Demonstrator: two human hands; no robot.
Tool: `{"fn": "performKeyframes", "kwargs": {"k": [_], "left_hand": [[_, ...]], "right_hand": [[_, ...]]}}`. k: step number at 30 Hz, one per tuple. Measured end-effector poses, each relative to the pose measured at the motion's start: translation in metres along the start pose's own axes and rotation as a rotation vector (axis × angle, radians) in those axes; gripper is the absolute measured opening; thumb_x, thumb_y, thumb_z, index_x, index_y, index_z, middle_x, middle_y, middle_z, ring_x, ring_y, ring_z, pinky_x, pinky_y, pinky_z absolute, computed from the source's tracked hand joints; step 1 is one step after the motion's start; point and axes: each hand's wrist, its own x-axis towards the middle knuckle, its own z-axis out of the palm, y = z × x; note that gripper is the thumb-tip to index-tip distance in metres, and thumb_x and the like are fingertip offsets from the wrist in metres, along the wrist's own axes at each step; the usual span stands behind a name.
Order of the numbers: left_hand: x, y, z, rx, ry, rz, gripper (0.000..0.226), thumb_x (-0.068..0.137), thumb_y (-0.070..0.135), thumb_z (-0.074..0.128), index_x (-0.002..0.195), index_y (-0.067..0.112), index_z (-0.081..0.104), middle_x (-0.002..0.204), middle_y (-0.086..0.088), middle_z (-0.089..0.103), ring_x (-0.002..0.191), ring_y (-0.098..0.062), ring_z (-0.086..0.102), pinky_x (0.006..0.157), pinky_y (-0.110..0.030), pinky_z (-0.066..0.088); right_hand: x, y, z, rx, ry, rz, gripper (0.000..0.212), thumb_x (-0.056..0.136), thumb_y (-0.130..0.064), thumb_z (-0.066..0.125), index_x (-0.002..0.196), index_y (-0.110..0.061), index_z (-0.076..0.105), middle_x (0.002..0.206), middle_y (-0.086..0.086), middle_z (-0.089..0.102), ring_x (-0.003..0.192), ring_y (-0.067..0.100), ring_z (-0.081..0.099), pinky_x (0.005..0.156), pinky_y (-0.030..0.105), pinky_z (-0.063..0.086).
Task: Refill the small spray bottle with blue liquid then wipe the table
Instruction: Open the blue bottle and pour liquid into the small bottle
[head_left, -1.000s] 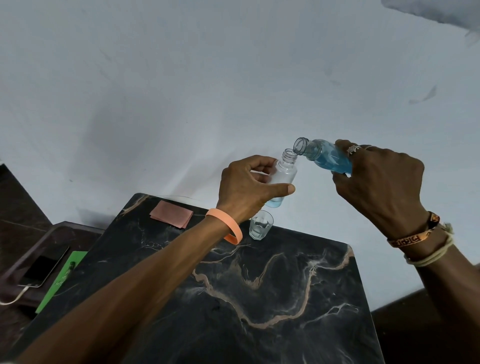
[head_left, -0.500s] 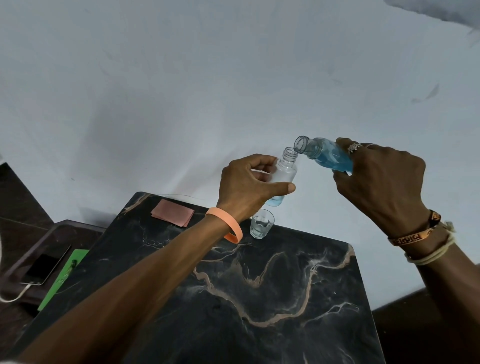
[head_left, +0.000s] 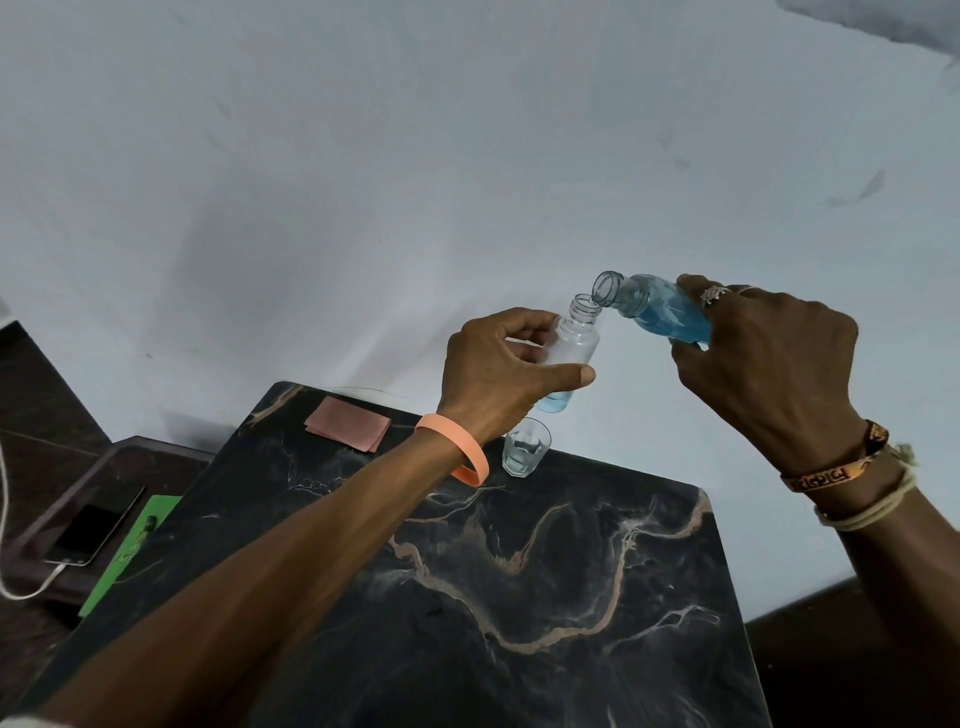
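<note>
Over the far edge of the desk (head_left: 519, 597), left hand (head_left: 498, 369) grips the small bottle (head_left: 576, 343), right hand (head_left: 763, 364) holds the big bottle (head_left: 660, 309) tipped at its neck. Only a bit of blue inside imo; wiping w/ cloth (head_left: 348, 430) not started.

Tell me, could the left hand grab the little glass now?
Probably not yet: the left hand grips the small bottle. The glass stands close beneath it, nothing between them.

Cannot make out any readable text. Can see lettering along the woven wristband (head_left: 822, 477), too blurred to read. Same for faint marks on the green card (head_left: 124, 558) at lower left.
</note>
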Motion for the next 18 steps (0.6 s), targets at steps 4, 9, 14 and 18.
{"fn": "performKeyframes", "kwargs": {"k": [4, 9, 14, 18], "left_hand": [[0.0001, 0.0010, 0.0000, 0.004, -0.001, 0.002, 0.056, 0.052, 0.037, 0.095, 0.103, 0.024, 0.074, 0.092, 0.010, 0.075, 0.077, -0.009, 0.073, 0.075, -0.035, 0.062], [-0.0006, 0.0009, -0.0004, 0.014, -0.005, 0.004, 0.058, 0.053, 0.037, 0.095, 0.105, 0.023, 0.074, 0.095, 0.010, 0.075, 0.079, -0.009, 0.073, 0.075, -0.033, 0.062], [-0.0011, 0.0016, -0.0004, 0.012, -0.007, 0.004, 0.057, 0.054, 0.037, 0.094, 0.106, 0.023, 0.074, 0.095, 0.010, 0.075, 0.079, -0.009, 0.073, 0.075, -0.034, 0.062], [-0.0016, 0.0022, -0.0004, -0.002, -0.009, -0.005, 0.058, 0.053, 0.035, 0.095, 0.106, 0.023, 0.074, 0.095, 0.010, 0.075, 0.080, -0.010, 0.073, 0.076, -0.035, 0.062]], "right_hand": [[0.0001, 0.0006, -0.0008, -0.003, -0.002, 0.003, 0.045, 0.079, -0.018, 0.073, 0.123, -0.012, 0.067, 0.084, 0.017, 0.072, 0.065, 0.042, 0.063, 0.057, 0.029, 0.031], [-0.0006, 0.0003, -0.0011, 0.004, -0.009, -0.001, 0.046, 0.078, -0.018, 0.073, 0.123, -0.011, 0.067, 0.084, 0.018, 0.072, 0.064, 0.042, 0.062, 0.057, 0.030, 0.032], [-0.0007, 0.0005, -0.0018, -0.008, -0.017, 0.004, 0.045, 0.078, -0.018, 0.074, 0.123, -0.012, 0.067, 0.082, 0.017, 0.071, 0.064, 0.041, 0.063, 0.057, 0.029, 0.030], [-0.0011, 0.0012, -0.0018, -0.010, -0.014, 0.004, 0.045, 0.079, -0.019, 0.073, 0.123, -0.013, 0.067, 0.082, 0.017, 0.071, 0.065, 0.042, 0.063, 0.057, 0.030, 0.032]]}}
